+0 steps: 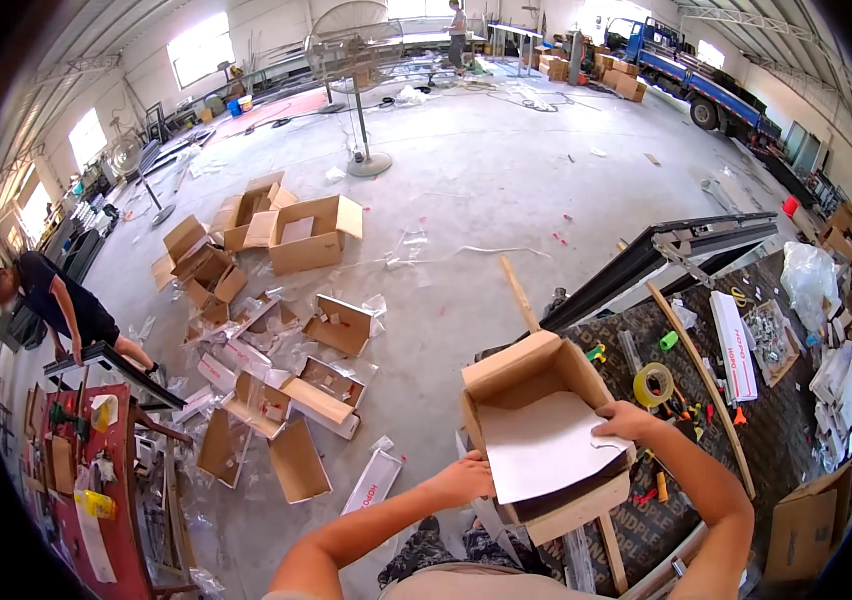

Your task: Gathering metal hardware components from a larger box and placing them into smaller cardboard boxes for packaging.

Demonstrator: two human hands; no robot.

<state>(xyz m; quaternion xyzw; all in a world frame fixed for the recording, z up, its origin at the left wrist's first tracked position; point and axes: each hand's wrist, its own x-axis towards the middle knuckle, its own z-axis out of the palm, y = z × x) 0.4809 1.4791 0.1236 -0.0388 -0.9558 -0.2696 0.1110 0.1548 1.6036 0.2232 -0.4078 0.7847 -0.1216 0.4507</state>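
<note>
An open cardboard box (546,350) stands before me at the left edge of the dark worktable, its flaps spread outward. Inside it lies a white sheet (531,440), tilted and with a ragged right edge. The fingers of my right hand (626,422) are closed over the sheet's right edge, beside the box's right wall. At the box's near left side, my left hand (464,478) has its fingers bent around the wall; the fingertips are partly hidden. A strip of clear plastic hangs below that hand.
On the worktable (786,400) lie yellow tape (653,384), a long wooden strip (698,380), a white box (733,345) and hand tools. A dark metal frame (666,260) rests at its far end. Opened cartons (316,235) litter the floor leftward. A co-worker (61,305) bends over a red table (116,480).
</note>
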